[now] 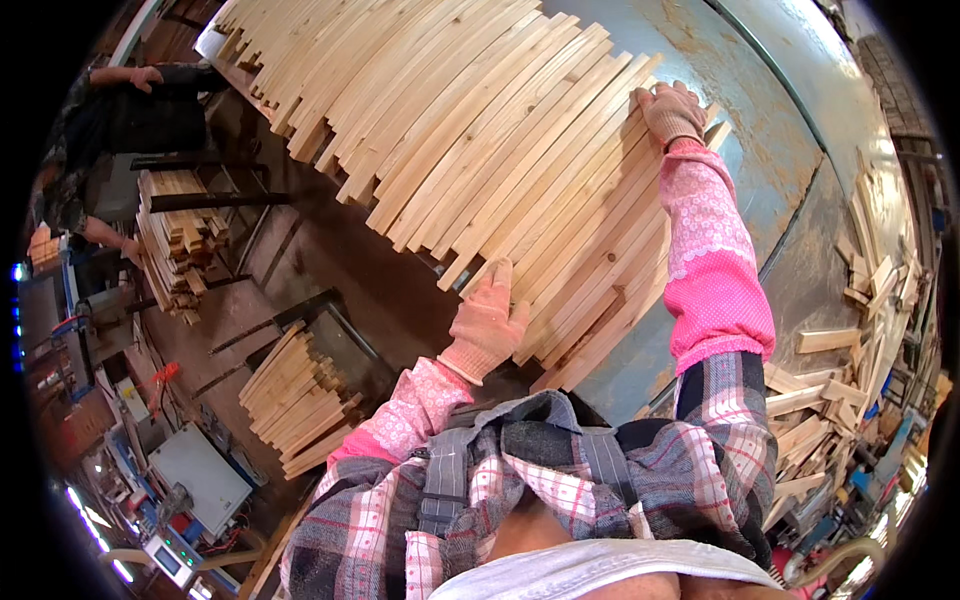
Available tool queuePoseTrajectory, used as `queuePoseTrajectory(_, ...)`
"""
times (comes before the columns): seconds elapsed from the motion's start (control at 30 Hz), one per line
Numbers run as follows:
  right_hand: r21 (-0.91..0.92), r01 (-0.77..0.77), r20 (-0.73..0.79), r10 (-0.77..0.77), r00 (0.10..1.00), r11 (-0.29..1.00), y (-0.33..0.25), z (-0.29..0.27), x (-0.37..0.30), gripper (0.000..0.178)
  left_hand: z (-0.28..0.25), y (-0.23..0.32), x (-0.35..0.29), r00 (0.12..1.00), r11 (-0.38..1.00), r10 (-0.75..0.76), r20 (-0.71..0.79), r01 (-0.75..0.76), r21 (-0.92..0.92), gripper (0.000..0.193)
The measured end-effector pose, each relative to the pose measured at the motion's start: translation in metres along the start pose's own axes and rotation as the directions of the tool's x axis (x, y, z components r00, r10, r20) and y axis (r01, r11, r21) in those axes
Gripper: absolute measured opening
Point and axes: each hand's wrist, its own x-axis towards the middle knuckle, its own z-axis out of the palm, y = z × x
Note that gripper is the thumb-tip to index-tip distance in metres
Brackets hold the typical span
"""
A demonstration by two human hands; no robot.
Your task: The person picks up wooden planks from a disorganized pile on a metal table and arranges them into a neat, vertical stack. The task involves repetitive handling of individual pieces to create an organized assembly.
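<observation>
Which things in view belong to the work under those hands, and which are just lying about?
In use:
- wooden strips, side by side
- left hand, at their near ends
- right hand, at their far ends
- metal table beneath

Apparently lying about:
- jumbled wood pieces, right
- lower-left strip stack
- upper-left strip stack, beside another person's hand

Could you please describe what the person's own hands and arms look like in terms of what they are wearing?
The left hand and right hand wear salmon-toned knitted gloves with snug cuffs. Pink sleeve covers follow, pale and floral near the wrist, brighter and dotted higher up. Above them shows a plaid shirt.
</observation>
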Motion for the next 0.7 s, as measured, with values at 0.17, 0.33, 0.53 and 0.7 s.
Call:
queuePoseTrajectory(0.17,-0.039,-0.012,0.046,0.013,0.999,0.999,0.003,-0.018,0.009,0.054,0.024,-0.005,-0.004,0.980,0.995,0.090,-0.178,-0.083,0.048,0.071)
queuePoseTrajectory(0.33,0.410,0.198,-0.167,-0.140,0.976,0.890,0.034,-0.067,-0.017,0.047,-0.024,0.018,0.039,0.993,0.973,-0.092,0.077,0.073,0.217,0.065)
queuePoseTrajectory(0.53,0.520,0.590,-0.328,-0.493,0.806,0.618,0.019,-0.091,-0.128,0.032,0.015,0.089,0.084,0.828,0.422,0.284,-0.483,0.345,0.838,0.022)
queuePoseTrajectory(0.7,0.607,0.330,-0.272,-0.201,0.941,0.723,0.111,-0.053,-0.176,0.051,-0.104,0.081,-0.003,0.998,0.990,0.000,-0.068,0.010,0.141,0.031)
